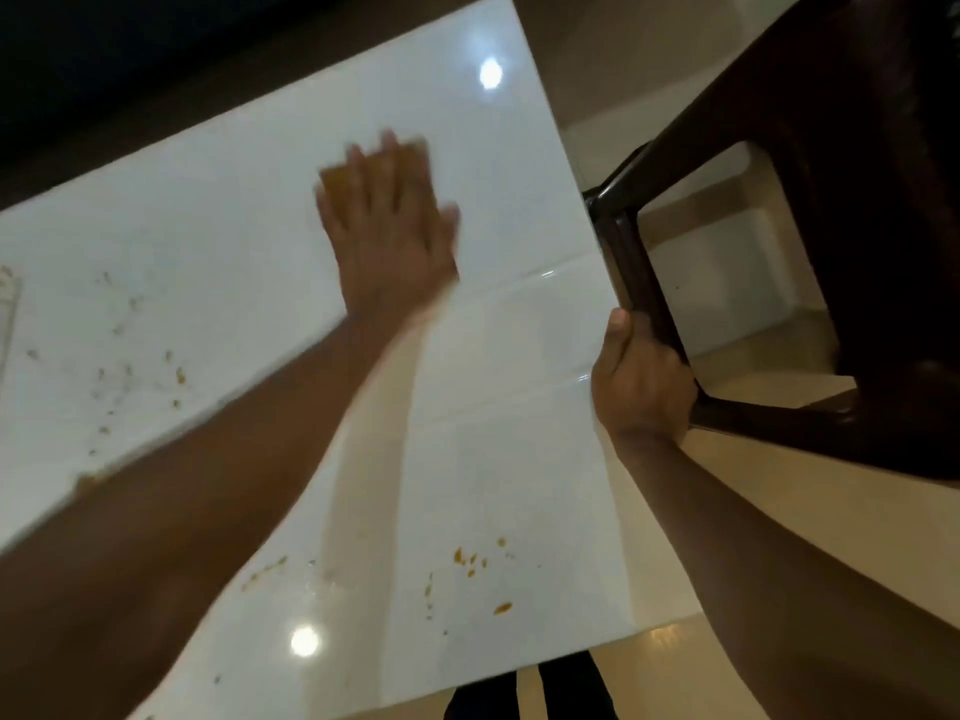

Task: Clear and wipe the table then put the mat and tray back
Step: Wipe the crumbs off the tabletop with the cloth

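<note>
Two bare forearms are seen closest to the lens, one reaching in from the lower left and one from the lower right. At the end of the left one, the left hand [387, 220] is laid flat on the table [519, 407], fingers straight and spread, pressed down on a yellow-brown cloth [332, 181] of which only the edges are seen beyond the fingertips (motion blur hides its exact shape). One cloth is visible, and it is placed on the far half of the tabletop, toward the right edge.

The right hand [641, 387] is curled round the dark brown frame of a chair [831, 200], thumb up along the bar, just beside the table's right edge. One chair is in view, and it is tilted against that edge.

Crumbs [480, 561] are scattered in orange-brown bits over the white glossy top: one loose group near the front edge, a second spread on the left part, and a small smear by the left forearm. No exact count of the bits can be made. At the far left edge a pale ridged object [8, 314] is cut off by the frame, and what it is cannot be told.

Two round lamp reflections are shown on the tabletop, one far and one near. Faint straight seams are crossed over its right half. Beige tiled floor [727, 283] is seen beyond the right edge, and darkness lies past the far side.
</note>
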